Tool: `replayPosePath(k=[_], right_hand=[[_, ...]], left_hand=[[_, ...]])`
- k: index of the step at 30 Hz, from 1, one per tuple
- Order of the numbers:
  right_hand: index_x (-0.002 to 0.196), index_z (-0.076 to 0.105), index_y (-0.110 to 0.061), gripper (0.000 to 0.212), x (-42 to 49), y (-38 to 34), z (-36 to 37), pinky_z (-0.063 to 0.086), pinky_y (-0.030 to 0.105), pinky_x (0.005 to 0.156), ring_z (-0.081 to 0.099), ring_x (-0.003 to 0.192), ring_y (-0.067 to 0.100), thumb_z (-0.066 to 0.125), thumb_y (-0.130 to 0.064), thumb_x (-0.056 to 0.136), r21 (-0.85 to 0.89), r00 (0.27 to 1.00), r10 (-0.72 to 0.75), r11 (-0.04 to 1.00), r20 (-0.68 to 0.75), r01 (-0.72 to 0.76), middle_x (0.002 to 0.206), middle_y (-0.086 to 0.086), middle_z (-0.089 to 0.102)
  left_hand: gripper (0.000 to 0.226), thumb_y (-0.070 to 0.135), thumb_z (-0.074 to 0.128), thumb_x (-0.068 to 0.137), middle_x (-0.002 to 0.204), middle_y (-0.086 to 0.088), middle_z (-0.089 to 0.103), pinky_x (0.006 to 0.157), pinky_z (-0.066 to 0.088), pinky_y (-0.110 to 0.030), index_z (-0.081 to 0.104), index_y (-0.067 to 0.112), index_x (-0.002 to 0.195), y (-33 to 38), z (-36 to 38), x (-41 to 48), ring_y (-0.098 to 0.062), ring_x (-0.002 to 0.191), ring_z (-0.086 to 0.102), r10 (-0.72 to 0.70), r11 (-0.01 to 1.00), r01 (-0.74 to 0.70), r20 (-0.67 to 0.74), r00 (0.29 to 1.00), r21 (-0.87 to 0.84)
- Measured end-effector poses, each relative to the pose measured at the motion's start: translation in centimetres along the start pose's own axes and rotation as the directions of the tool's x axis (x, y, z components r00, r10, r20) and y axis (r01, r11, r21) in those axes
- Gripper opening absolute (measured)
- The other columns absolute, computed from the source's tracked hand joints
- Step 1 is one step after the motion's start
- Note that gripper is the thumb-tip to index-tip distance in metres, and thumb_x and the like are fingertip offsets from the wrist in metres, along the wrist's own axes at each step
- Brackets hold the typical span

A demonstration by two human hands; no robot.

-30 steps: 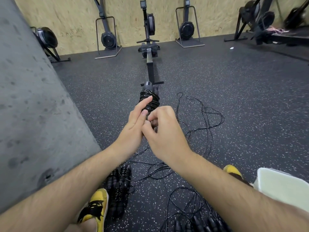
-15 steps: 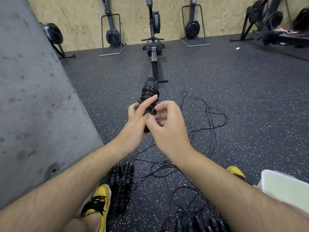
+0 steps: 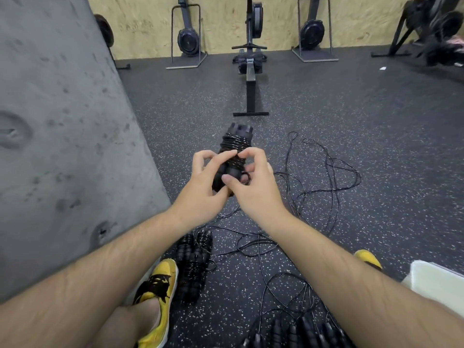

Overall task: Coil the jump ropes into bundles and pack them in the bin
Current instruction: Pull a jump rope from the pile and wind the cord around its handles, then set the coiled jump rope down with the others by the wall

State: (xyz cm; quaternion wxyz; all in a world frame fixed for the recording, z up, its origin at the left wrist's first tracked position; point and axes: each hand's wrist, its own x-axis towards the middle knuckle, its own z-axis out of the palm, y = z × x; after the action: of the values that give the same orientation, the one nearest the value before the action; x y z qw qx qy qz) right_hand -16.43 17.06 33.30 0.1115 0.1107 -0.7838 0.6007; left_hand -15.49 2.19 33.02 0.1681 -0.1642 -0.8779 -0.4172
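Head view: one bundle almost tied, many ropes left.
Left hand [image 3: 203, 187] and right hand [image 3: 253, 192] pinch the coiled jump rope [image 3: 234, 149] between their fingers; loose ropes [image 3: 326, 177] lie below and right of them, uncoiled.

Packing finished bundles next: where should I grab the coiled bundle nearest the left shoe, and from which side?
Grip the coiled bundle around its wrapped middle, from above, fingers closing across its narrow width. It lies flat on the floor, long axis pointing away from the person, and the cord turns there likely keep the handles together.
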Motion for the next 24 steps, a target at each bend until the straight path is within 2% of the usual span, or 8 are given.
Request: replayPosePath(k=[3, 6, 9, 12, 15, 18, 20, 24], right_hand=[[0.116, 0.043, -0.035, 0.053, 0.8, 1.4, 1.4, 0.046, 0.009, 0.069, 0.057, 0.066, -0.010, 0.071, -0.004, 0.085, 0.049, 0.999, 0.016, 0.999, 0.033, -0.017, 0.111, 0.007, 0.050], [0.117, 0.042, -0.049, 0.061, 1.3, 3.0, 3.2, 0.057, 0.036, 0.081, 0.066, 0.083, 0.014, 0.066, -0.006, 0.081, 0.051, 0.995, 0.043, 0.998, 0.094, -0.048, 0.119, 0.009, 0.057], [0.121, 0.045, -0.054, 0.066, 1.3, 5.0, 5.4, 0.055, 0.049, 0.090, 0.063, 0.096, 0.027, 0.060, -0.007, 0.077, 0.061, 0.986, 0.071, 0.995, 0.150, -0.081, 0.122, 0.003, 0.060], [0.121, 0.049, -0.051, 0.066, 0.6, 7.6, 8.2, 0.054, 0.053, 0.093, 0.063, 0.107, 0.029, 0.055, -0.007, 0.072, 0.068, 0.972, 0.141, 0.985, 0.187, -0.156, 0.125, 0.006, 0.058], [0.118, 0.051, -0.050, 0.065, -0.8, 10.7, 10.6, 0.054, 0.048, 0.095, 0.063, 0.111, 0.021, 0.057, -0.006, 0.071, 0.055, 0.952, 0.211, 0.972, 0.221, -0.228, 0.124, 0.004, 0.059], [0.113, 0.053, -0.044, 0.060, -2.8, 13.6, 12.3, 0.052, 0.030, 0.096, 0.060, 0.108, 0.008, 0.056, 0.000, 0.072, -0.004, 0.922, 0.285, 0.956, 0.263, -0.294, 0.121, 0.001, 0.060], [0.113, 0.052, -0.042, 0.059, -4.6, 16.1, 13.4, 0.051, 0.023, 0.091, 0.060, 0.106, 0.009, 0.054, 0.000, 0.073, -0.032, 0.892, 0.354, 0.932, 0.281, -0.360, 0.120, 0.000, 0.061], [0.110, 0.049, -0.049, 0.058, -9.2, 21.6, 16.2, 0.053, 0.026, 0.086, 0.061, 0.106, 0.013, 0.053, -0.006, 0.071, -0.082, 0.827, 0.477, 0.876, 0.298, -0.475, 0.119, -0.001, 0.059]], left_hand=[[0.072, 0.003, 0.067, 0.089, 0.129, 0.004, 0.029, 0.092, 0.046, -0.012, 0.043, 0.042, 0.144, -1.2, -0.7, -0.4, 0.013, 0.110, 0.045, -0.001, 1.000, 0.001, -0.034, 0.999, 0.001], [0.077, 0.001, 0.064, 0.089, 0.130, 0.002, 0.030, 0.090, 0.051, -0.017, 0.039, 0.045, 0.147, -2.6, -1.4, -0.4, 0.010, 0.095, 0.051, -0.115, 0.991, 0.111, -0.058, 0.992, -0.071], [0.081, -0.002, 0.061, 0.087, 0.132, 0.001, 0.039, 0.104, 0.038, -0.010, 0.037, 0.043, 0.150, -4.7, -1.2, -0.7, 0.021, 0.109, 0.043, -0.159, 0.986, 0.158, -0.010, 0.987, -0.052], [0.074, -0.003, 0.059, 0.085, 0.132, -0.005, 0.045, 0.098, 0.027, 0.003, 0.044, 0.039, 0.144, -7.0, -0.3, -1.8, 0.031, 0.110, 0.035, -0.231, 0.973, 0.231, 0.013, 0.973, 0.001], [0.059, 0.007, 0.055, 0.081, 0.127, -0.001, 0.052, 0.105, 0.039, -0.016, 0.053, 0.045, 0.126, -9.8, 1.4, -3.6, 0.015, 0.112, 0.046, -0.391, 0.919, 0.389, -0.028, 0.920, -0.060], [0.038, 0.019, 0.055, 0.089, 0.123, 0.003, 0.059, 0.110, 0.042, -0.038, 0.057, 0.045, 0.116, -13.5, 4.2, -6.5, -0.007, 0.118, 0.053, -0.492, 0.870, 0.485, -0.090, 0.866, -0.093], [0.034, 0.018, 0.057, 0.094, 0.122, 0.003, 0.060, 0.109, 0.043, -0.041, 0.059, 0.042, 0.117, -16.0, 6.1, -8.9, -0.010, 0.117, 0.055, -0.532, 0.847, 0.530, -0.055, 0.845, -0.053], [0.024, 0.016, 0.062, 0.093, 0.115, 0.003, 0.060, 0.103, 0.046, -0.042, 0.061, 0.033, 0.109, -19.9, 8.7, -13.5, -0.014, 0.109, 0.056, -0.655, 0.755, 0.653, 0.011, 0.756, 0.060]])
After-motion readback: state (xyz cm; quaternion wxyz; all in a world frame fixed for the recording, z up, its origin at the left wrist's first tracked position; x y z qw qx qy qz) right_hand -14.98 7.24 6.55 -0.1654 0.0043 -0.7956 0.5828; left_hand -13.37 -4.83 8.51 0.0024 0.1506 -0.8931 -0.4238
